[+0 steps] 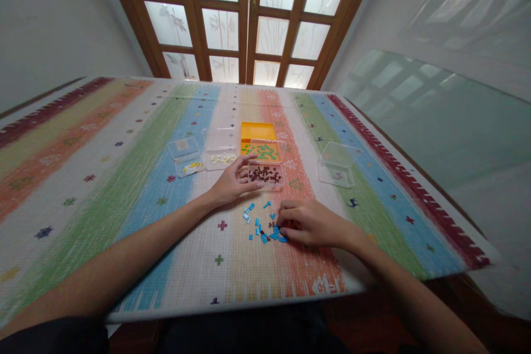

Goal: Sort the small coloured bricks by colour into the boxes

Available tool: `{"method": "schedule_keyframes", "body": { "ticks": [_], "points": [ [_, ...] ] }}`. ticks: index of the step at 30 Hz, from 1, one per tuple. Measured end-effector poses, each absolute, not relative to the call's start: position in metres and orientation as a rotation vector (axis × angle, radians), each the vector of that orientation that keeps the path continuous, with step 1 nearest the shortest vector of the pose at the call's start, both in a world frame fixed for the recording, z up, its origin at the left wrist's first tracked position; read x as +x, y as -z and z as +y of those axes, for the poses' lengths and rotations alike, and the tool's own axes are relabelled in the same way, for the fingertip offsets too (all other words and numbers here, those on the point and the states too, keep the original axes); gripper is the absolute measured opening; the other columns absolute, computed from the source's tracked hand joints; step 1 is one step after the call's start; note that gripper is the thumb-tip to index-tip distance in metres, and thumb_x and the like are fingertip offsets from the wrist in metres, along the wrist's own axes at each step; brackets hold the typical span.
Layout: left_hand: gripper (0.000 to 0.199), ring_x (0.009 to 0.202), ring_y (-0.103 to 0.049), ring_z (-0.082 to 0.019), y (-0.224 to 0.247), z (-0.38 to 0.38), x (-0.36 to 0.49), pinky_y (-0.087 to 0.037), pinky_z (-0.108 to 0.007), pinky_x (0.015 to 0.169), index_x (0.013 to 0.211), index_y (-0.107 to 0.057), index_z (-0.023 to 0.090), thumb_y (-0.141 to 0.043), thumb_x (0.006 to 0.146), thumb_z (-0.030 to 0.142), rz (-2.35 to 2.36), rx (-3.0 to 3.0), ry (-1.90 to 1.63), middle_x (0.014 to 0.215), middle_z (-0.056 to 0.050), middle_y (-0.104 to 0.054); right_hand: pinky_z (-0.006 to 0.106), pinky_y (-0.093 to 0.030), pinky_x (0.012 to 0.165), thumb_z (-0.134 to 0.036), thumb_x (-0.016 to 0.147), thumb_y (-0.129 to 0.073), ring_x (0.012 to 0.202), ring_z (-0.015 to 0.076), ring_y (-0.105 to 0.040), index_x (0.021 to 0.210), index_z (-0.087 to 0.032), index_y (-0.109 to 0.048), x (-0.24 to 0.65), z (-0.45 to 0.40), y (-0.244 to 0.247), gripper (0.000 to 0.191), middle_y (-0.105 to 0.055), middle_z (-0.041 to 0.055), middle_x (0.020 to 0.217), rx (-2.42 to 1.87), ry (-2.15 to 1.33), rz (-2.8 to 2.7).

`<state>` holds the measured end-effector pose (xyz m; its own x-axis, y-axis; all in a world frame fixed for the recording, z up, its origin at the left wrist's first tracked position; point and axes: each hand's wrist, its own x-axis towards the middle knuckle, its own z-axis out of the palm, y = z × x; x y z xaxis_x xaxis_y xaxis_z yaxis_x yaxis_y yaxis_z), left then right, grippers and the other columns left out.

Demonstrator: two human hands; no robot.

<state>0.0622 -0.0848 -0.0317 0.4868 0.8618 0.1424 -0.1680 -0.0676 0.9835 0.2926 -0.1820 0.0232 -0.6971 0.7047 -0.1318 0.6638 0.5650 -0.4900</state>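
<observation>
My left hand grips the left side of a clear plastic box, its thumb at the near edge and forefinger at the far edge. Many small dark brown pieces lie in this box, whose lid stands raised behind it. Small blue pieces are scattered on the tablecloth in front of it, with a few brown pieces among them. Over the right end of the blue ones, my right hand has its fingers curled together, fingertips down at the pieces. Whatever they pinch is hidden.
Behind the brown pieces is an open orange box, with green pieces in front of it. Further left are open clear boxes with cream pieces and yellow pieces. Another clear box stands open on the right. A striped tablecloth covers the table.
</observation>
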Motion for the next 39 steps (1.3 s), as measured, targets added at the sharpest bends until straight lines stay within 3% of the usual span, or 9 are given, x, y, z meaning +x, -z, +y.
{"method": "schedule_keyframes", "body": {
  "ticks": [14, 27, 39],
  "points": [
    [0.075, 0.117, -0.066, -0.03, 0.031, -0.084, 0.062, -0.051, -0.054, 0.106, 0.135, -0.052, 0.021, -0.089, 0.069, 0.025, 0.636, 1.401, -0.946, 0.134, -0.015, -0.061, 0.027, -0.032, 0.061, -0.02, 0.092, -0.059, 0.069, 0.0138, -0.056, 0.088, -0.017, -0.072, 0.312, -0.172, -0.029, 0.014, -0.066, 0.0053, 0.086, -1.323, -0.454, -2.785],
    [0.075, 0.117, -0.066, -0.031, 0.031, -0.084, 0.062, -0.053, -0.054, 0.103, 0.137, -0.052, 0.021, -0.088, 0.072, 0.026, 0.626, 1.435, -0.954, 0.132, -0.016, -0.063, 0.026, -0.036, 0.065, -0.025, 0.094, -0.061, 0.078, 0.0161, -0.061, 0.1, -0.018, -0.076, 0.303, -0.177, -0.028, 0.018, -0.069, 0.0068, 0.093, -1.272, -0.497, -2.787],
    [0.074, 0.117, -0.066, -0.031, 0.03, -0.084, 0.062, -0.052, -0.054, 0.105, 0.134, -0.053, 0.022, -0.089, 0.07, 0.026, 0.622, 1.4, -0.943, 0.132, -0.015, -0.063, 0.026, -0.041, 0.069, -0.015, 0.092, -0.062, 0.084, 0.0165, -0.062, 0.103, -0.021, -0.076, 0.3, -0.177, -0.021, 0.019, -0.069, 0.0068, 0.102, -1.225, -0.481, -2.752]
  ]
}}
